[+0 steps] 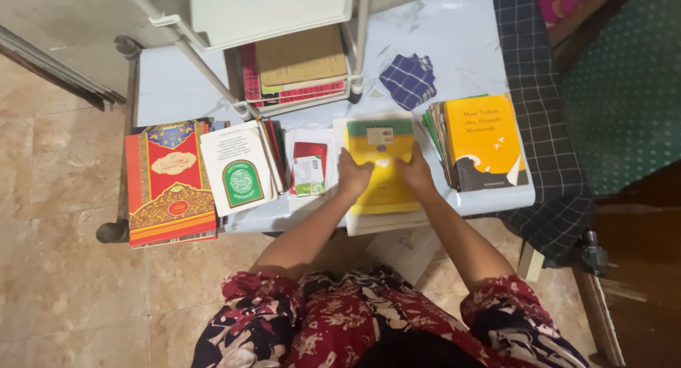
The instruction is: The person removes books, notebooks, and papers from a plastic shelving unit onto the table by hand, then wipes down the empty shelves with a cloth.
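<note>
On the pale surface (454, 41), both hands lay flat upon a yellow book (383, 173): left hand (352, 175) and right hand (415, 173), fingers spread, neither grip closed around it. Right of that book stood an orange book stack (482, 141); left of it, a red booklet (310, 168).

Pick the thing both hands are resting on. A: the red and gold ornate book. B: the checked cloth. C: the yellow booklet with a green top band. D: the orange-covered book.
C: the left hand and right hand both lie flat on the yellow booklet, which tops a stack of white papers.
</note>
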